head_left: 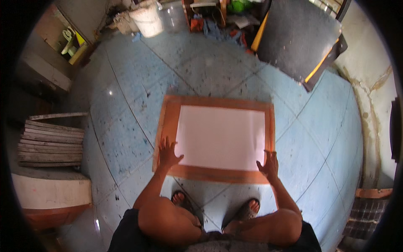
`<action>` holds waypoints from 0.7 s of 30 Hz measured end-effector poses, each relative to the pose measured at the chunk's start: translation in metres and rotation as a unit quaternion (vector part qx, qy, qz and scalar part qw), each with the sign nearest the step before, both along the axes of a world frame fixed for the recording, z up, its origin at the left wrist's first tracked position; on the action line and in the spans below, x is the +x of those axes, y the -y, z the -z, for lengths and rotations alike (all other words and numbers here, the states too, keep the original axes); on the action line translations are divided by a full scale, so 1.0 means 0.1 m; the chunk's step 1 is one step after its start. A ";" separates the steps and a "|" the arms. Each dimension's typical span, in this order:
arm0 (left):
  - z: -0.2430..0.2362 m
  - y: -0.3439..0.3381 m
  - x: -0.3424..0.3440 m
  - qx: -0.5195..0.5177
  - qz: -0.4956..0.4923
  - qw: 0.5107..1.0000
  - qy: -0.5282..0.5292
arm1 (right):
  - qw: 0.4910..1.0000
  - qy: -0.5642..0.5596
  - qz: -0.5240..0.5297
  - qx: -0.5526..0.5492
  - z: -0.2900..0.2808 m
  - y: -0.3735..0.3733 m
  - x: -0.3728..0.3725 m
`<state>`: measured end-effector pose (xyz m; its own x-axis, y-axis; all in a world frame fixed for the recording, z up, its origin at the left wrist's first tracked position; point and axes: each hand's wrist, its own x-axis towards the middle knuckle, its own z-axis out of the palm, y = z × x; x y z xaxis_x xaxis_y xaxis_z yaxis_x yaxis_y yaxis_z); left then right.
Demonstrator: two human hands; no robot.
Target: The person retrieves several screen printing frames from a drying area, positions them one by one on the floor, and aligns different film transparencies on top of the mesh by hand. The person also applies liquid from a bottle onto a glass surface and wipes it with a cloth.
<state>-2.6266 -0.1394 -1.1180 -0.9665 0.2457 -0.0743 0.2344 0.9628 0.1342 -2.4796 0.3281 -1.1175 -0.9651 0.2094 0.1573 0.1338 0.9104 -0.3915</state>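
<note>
A flat rectangular screen frame (220, 136) lies on the floor just ahead of my feet, with a wide brown border and a smooth white middle. On its left border rests my left hand (169, 154), fingers spread and thumb pointing in toward the white area. My right hand (269, 164) is at the lower right corner, its thumb apart from the raised fingers. Both hands look open, one at each side of the frame. Whether the right fingers press on the border or only hover there, I cannot tell.
Blue floor tiles (126, 138) with dark specks surround the frame. A stack of grey-white boards (50, 143) is at the left. Far off are a white bucket (147, 21) and crumpled cloths. A dark panel (298, 38) with yellow edges leans at the far right.
</note>
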 end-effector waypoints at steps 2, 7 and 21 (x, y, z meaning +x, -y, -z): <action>-0.30 -0.07 -0.10 0.084 -0.042 0.995 -0.013 | 0.998 -0.034 0.035 -0.040 -0.43 -0.04 -0.17; -1.34 0.27 -0.17 0.051 -0.096 0.994 0.023 | 0.991 0.000 0.110 -0.073 -1.94 -0.27 -0.48; -4.37 2.25 2.15 -0.006 -0.341 0.838 0.427 | 0.968 0.220 0.077 -0.089 -5.74 0.73 0.49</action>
